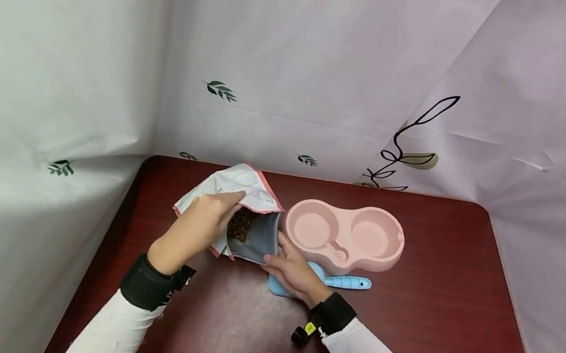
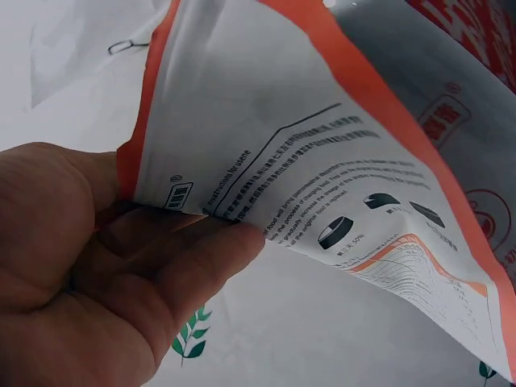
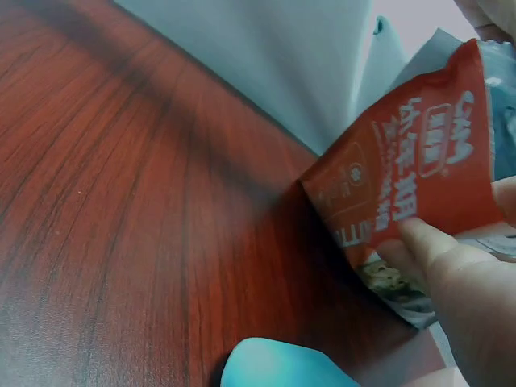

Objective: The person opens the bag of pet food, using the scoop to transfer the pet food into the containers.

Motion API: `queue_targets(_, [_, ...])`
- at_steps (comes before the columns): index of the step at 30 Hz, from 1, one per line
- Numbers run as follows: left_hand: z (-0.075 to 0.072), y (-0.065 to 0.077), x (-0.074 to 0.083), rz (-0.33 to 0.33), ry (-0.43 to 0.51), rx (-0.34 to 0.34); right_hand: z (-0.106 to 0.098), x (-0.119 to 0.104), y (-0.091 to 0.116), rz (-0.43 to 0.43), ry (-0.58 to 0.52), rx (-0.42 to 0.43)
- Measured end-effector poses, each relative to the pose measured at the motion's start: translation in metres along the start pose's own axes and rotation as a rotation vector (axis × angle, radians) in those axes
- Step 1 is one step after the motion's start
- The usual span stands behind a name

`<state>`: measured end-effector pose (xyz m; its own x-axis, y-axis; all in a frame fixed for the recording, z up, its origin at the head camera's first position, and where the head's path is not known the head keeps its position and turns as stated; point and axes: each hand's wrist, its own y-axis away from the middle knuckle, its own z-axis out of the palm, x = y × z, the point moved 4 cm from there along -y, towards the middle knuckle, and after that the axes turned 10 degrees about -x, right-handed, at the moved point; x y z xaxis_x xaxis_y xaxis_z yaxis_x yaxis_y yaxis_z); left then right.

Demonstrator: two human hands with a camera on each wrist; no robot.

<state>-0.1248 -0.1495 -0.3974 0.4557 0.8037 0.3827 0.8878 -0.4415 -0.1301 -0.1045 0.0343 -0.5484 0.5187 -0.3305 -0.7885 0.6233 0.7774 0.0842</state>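
A pet food bag [image 1: 244, 185] with an orange-red border stands open on the table, brown kibble [image 1: 239, 225] showing inside its grey lining. My left hand [image 1: 197, 223] holds the bag's printed panel by its edge, as the left wrist view also shows. At the opposite side, my right hand [image 1: 296, 272] pinches the bag's edge, thumb at the mouth and fingers on the red outer face. Under and beside that right hand lies a light blue scoop [image 1: 348, 282], part of its bowl hidden by the hand.
Behind the scoop, a pink double bowl [image 1: 344, 225] sits close to the bag's right side. The dark red wooden table [image 1: 438, 330] ends at the back against hanging white cloth [image 1: 300, 78] with leaf prints.
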Motion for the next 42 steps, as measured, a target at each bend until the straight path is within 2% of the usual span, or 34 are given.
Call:
queue_targets(4, [-0.003, -0.002, -0.005, -0.034, 0.044, 0.011, -0.005, -0.01, 0.015, -0.016, -0.059, -0.018])
queue_targets(7, [-0.004, -0.004, -0.01, -0.048, 0.07, 0.02, -0.011, -0.022, 0.034, -0.03, 0.066, -0.022])
queue_targets(12, [-0.007, -0.006, -0.016, -0.084, 0.128, 0.023, -0.024, -0.043, 0.071, -0.139, 0.498, -0.013])
queue_targets(15, [-0.009, -0.008, -0.019, -0.103, 0.144, 0.006, -0.031, -0.051, 0.093, -0.201, 0.771, 0.051])
queue_targets(21, [-0.008, -0.011, -0.017, -0.087, 0.114, -0.024, -0.047, -0.056, 0.13, -0.197, 1.363, 0.246])
queue_targets(24, [-0.008, -0.01, -0.016, -0.084, 0.115, -0.021, -0.051, -0.055, 0.142, -0.198, 1.544, 0.276])
queue_targets(28, [-0.009, -0.009, -0.017, -0.083, 0.112, -0.013, -0.054, -0.052, 0.149, -0.222, 1.696, 0.248])
queue_targets(36, [-0.004, -0.01, -0.015, -0.078, 0.083, -0.032, -0.062, -0.032, 0.15, -0.339, 2.042, 0.173])
queue_targets(39, [-0.004, -0.009, -0.014, -0.077, 0.082, -0.031, -0.064, -0.022, 0.149, -0.325, 2.095, 0.179])
queue_targets(42, [-0.003, -0.009, -0.014, -0.065, 0.07, -0.029, -0.064, -0.013, 0.149, -0.304, 2.094, 0.195])
